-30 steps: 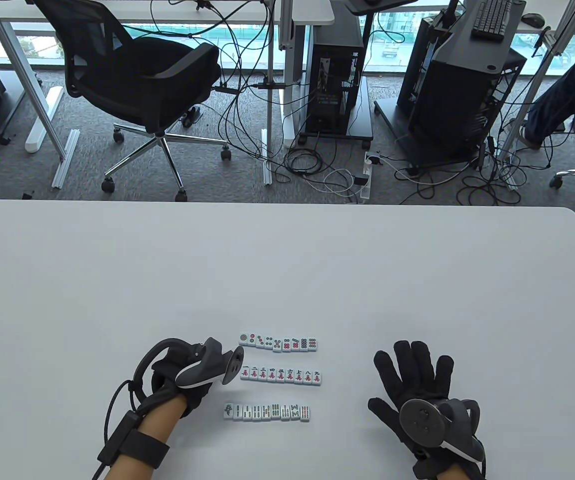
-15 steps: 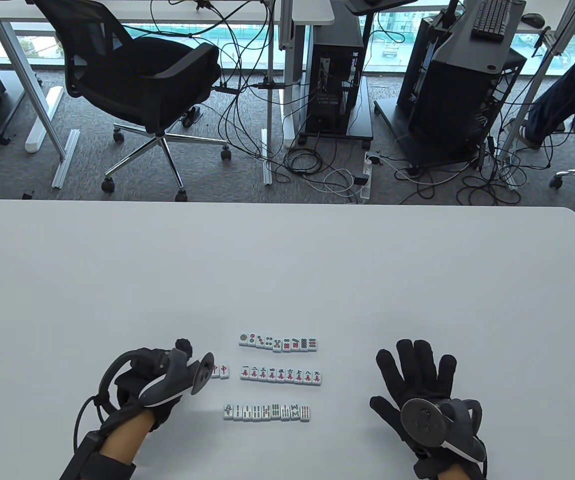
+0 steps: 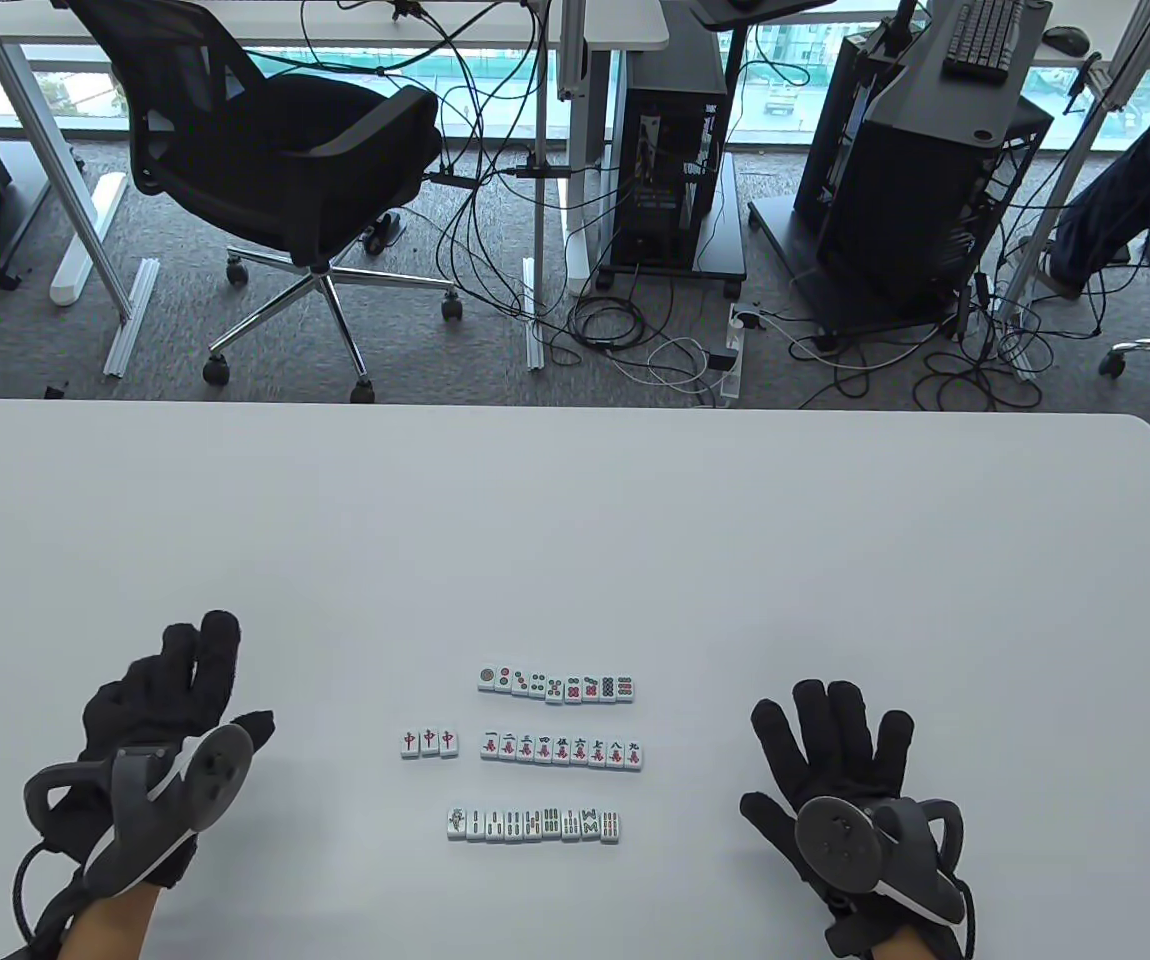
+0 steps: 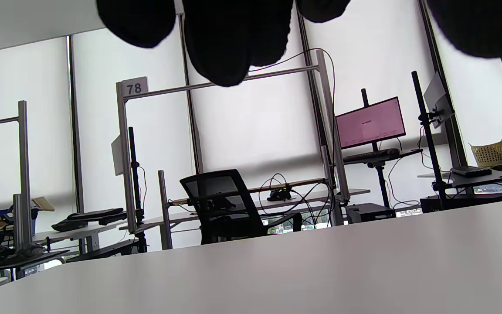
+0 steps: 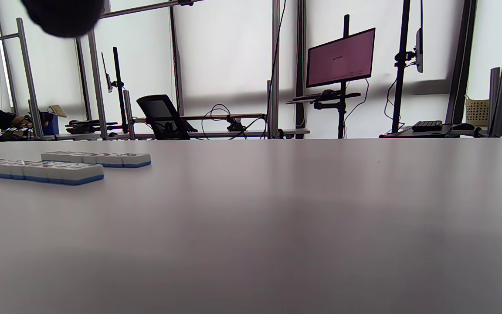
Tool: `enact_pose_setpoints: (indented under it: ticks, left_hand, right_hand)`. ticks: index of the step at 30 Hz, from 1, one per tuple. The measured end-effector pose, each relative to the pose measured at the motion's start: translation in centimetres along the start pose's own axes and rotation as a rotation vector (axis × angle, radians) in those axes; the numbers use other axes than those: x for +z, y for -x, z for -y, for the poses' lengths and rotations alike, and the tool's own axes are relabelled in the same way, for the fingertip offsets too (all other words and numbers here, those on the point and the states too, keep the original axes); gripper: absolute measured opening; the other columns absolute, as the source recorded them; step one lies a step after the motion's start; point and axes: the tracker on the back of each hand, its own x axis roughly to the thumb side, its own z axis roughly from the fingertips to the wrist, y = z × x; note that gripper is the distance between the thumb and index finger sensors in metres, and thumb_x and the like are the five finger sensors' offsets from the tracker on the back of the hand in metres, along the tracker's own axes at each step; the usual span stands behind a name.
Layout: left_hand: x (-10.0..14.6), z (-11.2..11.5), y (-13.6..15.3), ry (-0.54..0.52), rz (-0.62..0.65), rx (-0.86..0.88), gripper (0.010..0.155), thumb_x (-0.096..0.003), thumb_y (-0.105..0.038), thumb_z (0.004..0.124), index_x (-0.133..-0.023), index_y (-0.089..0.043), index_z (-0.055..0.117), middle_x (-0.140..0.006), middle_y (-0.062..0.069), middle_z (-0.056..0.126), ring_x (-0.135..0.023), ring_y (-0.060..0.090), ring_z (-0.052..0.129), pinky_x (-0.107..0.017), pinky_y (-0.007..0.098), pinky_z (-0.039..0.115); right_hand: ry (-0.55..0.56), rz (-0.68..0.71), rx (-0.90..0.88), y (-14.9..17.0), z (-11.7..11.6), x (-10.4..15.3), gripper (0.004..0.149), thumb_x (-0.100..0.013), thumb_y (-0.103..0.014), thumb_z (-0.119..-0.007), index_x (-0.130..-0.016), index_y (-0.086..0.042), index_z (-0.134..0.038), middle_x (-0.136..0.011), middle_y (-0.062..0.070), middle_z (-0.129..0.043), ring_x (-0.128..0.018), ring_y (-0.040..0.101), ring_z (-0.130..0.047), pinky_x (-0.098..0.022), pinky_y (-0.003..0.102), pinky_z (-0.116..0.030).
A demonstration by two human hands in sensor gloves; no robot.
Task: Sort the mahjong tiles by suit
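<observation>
The left hand [image 3: 160,715] lies on the white surface [image 3: 575,520] well to the left of the row of character tiles [image 3: 562,751], its grip spread, fingers straight and holding nothing; a tracker [image 3: 160,800] sits on its back. In the left wrist view only dark fingertips [image 4: 220,39] hang in from the top edge.

Just left of the character row, in line with it and apart by a small gap, stand three red-dragon tiles [image 3: 428,742] side by side, face up. The character row itself runs in an unbroken line. Just beyond it lies the row of dot tiles [image 3: 556,685], and just nearer than it the row of bamboo tiles [image 3: 533,824]; each row is apart from the next.

Well to the right of the character row rests the right hand [image 3: 830,760], its grip spread wide, palm down; it seems to lie flat on the surface, though contact is hard to judge.
</observation>
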Motion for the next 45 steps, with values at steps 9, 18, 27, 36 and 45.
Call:
enact_pose_setpoints:
  ticks: [9, 18, 27, 36, 45]
  left_hand:
    - [1.1, 4.3, 0.5, 0.145, 0.037, 0.075, 0.096, -0.0300, -0.082, 0.053, -0.107, -0.043, 0.011, -0.118, -0.004, 0.001, -0.116, 0.031, 0.009, -0.083, 0.060, 0.022]
    - [1.8, 6.2, 1.1, 0.189, 0.067, 0.051, 0.096, -0.0299, -0.083, 0.048, -0.105, -0.044, 0.004, -0.113, -0.007, -0.012, -0.111, 0.026, -0.011, -0.079, 0.059, 0.004]
    - [1.9, 6.7, 0.7, 0.209, 0.071, 0.042, 0.093, -0.0306, -0.082, 0.048, -0.105, -0.044, 0.007, -0.112, -0.007, -0.013, -0.110, 0.026, -0.011, -0.079, 0.059, 0.004]
    - [2.1, 6.7, 0.7, 0.233, 0.054, 0.052, 0.092, -0.0313, -0.080, 0.049, -0.105, -0.044, 0.007, -0.111, -0.007, -0.013, -0.110, 0.026, -0.011, -0.079, 0.058, 0.004]
    - [2.2, 6.6, 0.3, 0.238, 0.060, 0.052, 0.091, -0.0320, -0.079, 0.050, -0.105, -0.044, 0.009, -0.111, -0.007, -0.012, -0.110, 0.026, -0.009, -0.079, 0.058, 0.005]
  right_hand:
    - [-0.008, -0.014, 0.021, 0.3, -0.3, -0.1, 0.078, -0.051, -0.062, -0.057, -0.108, -0.036, -0.011, -0.116, 0.008, -0.002, -0.103, 0.038, 0.003, -0.070, 0.070, -0.007]
    - [0.015, -0.051, 0.051, 0.5, -0.3, -0.1, 0.078, -0.051, -0.061, -0.057, -0.108, -0.036, -0.010, -0.115, 0.008, 0.001, -0.101, 0.038, 0.006, -0.070, 0.070, -0.005]
    - [0.014, -0.057, 0.041, 0.8, -0.2, -0.2, 0.078, -0.051, -0.061, -0.057, -0.108, -0.036, -0.009, -0.115, 0.007, 0.002, -0.101, 0.037, 0.007, -0.070, 0.070, -0.004]
    - [0.016, -0.062, 0.034, 1.0, -0.1, -0.1, 0.079, -0.051, -0.061, -0.057, -0.108, -0.036, -0.009, -0.115, 0.008, 0.001, -0.102, 0.038, 0.006, -0.070, 0.070, -0.005]
    - [-0.009, -0.058, 0.030, 1.0, -0.3, -0.2, 0.079, -0.051, -0.061, -0.057, -0.108, -0.036, -0.010, -0.115, 0.008, 0.001, -0.102, 0.038, 0.005, -0.070, 0.070, -0.005]
